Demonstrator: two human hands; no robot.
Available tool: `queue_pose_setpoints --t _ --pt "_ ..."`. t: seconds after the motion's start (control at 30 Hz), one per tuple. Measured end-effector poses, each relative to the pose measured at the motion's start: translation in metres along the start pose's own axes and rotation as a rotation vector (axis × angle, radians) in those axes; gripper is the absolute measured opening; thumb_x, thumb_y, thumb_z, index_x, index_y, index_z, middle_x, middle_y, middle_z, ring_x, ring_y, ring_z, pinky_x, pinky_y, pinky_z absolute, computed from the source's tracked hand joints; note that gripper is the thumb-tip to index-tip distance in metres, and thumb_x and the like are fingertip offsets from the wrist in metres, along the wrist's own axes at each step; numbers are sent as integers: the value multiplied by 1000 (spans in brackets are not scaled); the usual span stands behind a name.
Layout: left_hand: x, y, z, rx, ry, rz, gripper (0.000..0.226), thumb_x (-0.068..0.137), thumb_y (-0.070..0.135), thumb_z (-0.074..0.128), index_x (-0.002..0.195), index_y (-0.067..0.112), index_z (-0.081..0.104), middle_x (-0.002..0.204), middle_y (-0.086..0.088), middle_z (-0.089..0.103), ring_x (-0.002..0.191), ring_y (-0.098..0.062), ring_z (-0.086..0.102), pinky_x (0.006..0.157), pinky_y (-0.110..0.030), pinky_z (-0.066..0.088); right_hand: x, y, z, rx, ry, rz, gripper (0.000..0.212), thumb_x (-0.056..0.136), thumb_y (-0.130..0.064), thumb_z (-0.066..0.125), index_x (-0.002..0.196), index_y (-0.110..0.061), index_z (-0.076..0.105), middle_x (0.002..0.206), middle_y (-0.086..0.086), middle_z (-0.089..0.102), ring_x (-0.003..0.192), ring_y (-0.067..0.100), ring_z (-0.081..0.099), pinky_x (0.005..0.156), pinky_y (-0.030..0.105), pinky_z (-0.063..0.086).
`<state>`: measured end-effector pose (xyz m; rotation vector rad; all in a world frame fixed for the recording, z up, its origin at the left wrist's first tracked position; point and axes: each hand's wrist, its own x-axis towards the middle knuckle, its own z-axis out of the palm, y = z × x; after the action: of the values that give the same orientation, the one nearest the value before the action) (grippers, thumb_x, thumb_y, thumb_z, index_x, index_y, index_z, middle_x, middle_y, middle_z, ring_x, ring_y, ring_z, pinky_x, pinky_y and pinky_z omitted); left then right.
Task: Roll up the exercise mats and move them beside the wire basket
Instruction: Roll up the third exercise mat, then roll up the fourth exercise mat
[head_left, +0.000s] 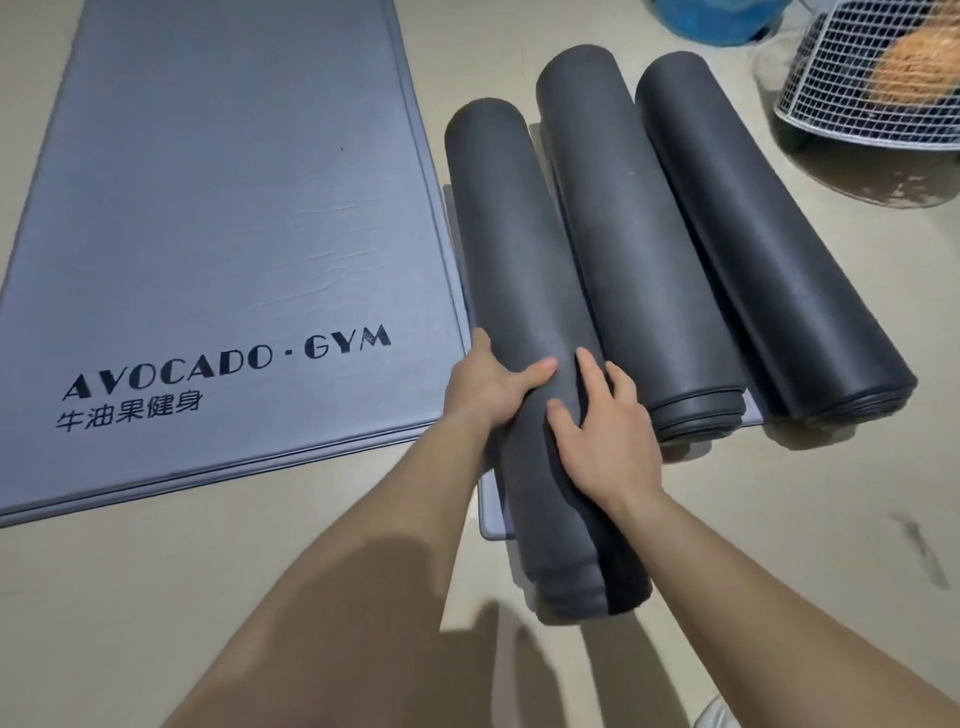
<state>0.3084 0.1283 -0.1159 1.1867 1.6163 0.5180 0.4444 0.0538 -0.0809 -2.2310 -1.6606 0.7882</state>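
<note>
Head view, nearest: two bare forearms reach forward from the bottom edge over the pale beige floor (779, 519).
Left hand: the left hand (485, 387) wraps the left flank of the nearest dark grey rolled foam mat (519, 270), thumb lying across its top, fingers (480, 345) curled down the far side and mostly hidden; it is closed around the roll.
Right hand: the right hand (605, 431) lies flat on the top right of the same roll, fingers (589, 364) spread and pointing away, palm pressing rather than gripping.
Nearest roll: it lies lengthwise, running away from the person, its near end close to the forearms. A strip of lighter grey mat (488, 514) peeks out from under it on the left and near side.
Middle roll: a second dark grey rolled mat (634, 249) lies just beside the first on its right, parallel, layered end facing the person.
Right roll: a third dark grey rolled mat (769, 249) lies just beside the middle one, also parallel.
Flat mat: a large grey-blue exercise mat (218, 208) lies unrolled on the floor to the left, printed with "AVOCADO·GYM" and a line of Chinese characters.
Wire basket: a white wire-mesh basket (852, 104) stands at the far right, near the far end of the third roll but apart from it, with an orange-brown ball-like thing (914, 67) inside.
Farthest: a blue rounded object (717, 21) sits at the top edge, left of the basket, cut off by the frame.
</note>
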Motion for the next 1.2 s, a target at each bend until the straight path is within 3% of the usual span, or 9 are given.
queue_pose_setpoints --t 0.13,0.23,0.4,0.5,0.6,0.67,0.77,0.93,1.2 --pt "39 29 -11 -18 53 50 98 73 64 80 152 20 42 147 1 57 134 -23 55 111 -40 46 12 -1 12 -145 21 -93 69 105 -52 42 163 -36 9 169 21 5 149 41 21 121 47 24" --pt "38 22 -12 -61 97 87 81 91 48 72 159 26 36 157 2 47 145 -17 43 119 -32 35 53 -10 13 -156 45 -98 66 106 -53 36 163 -36 7 169 21 3 151 44 18 122 50 22" --pt "42 14 -16 61 47 154 69 100 38 65 160 33 31 160 2 43 147 -16 39 106 -15 28 80 -7 10 -157 18 -121 65 106 -55 33 163 -39 5 171 16 1 155 37 10 122 50 24" --pt "33 13 -33 265 -40 158 66 99 47 61 159 37 33 158 2 46 143 -20 46 112 -28 35 74 -15 5 -244 80 -82 62 107 -48 40 162 -31 17 169 18 11 154 39 15 121 51 27" --pt "-12 -37 -86 565 35 86 58 96 51 58 152 38 45 148 5 57 134 -23 54 105 -40 48 38 -56 21 -332 214 -425 52 98 -25 60 147 -11 49 149 19 48 132 42 47 108 51 43" --pt "-45 -85 -135 739 124 2 54 97 45 58 149 33 48 147 2 54 133 -26 50 99 -41 48 11 -87 52 -238 1 -593 45 98 -18 57 142 -9 54 143 12 55 125 38 53 101 45 45" --pt "-80 -150 -203 937 181 -79 49 95 42 61 140 29 49 144 0 48 131 -29 43 88 -41 48 -4 -119 106 -255 -264 -571 45 105 -20 48 150 -16 49 154 2 46 135 32 44 101 39 42" --pt "-94 -215 -271 1055 217 -119 52 95 38 64 140 28 42 143 -2 44 129 -31 42 89 -44 49 11 -138 169 -552 -211 -641 51 87 -16 70 132 -26 50 142 3 46 120 33 47 88 39 44" --pt "-58 -241 -320 1066 215 -11 65 87 44 77 144 33 47 148 5 46 127 -29 47 84 -43 50 38 -131 178 -711 -155 -791 41 98 -27 62 136 -21 49 127 1 54 106 35 50 66 37 47"
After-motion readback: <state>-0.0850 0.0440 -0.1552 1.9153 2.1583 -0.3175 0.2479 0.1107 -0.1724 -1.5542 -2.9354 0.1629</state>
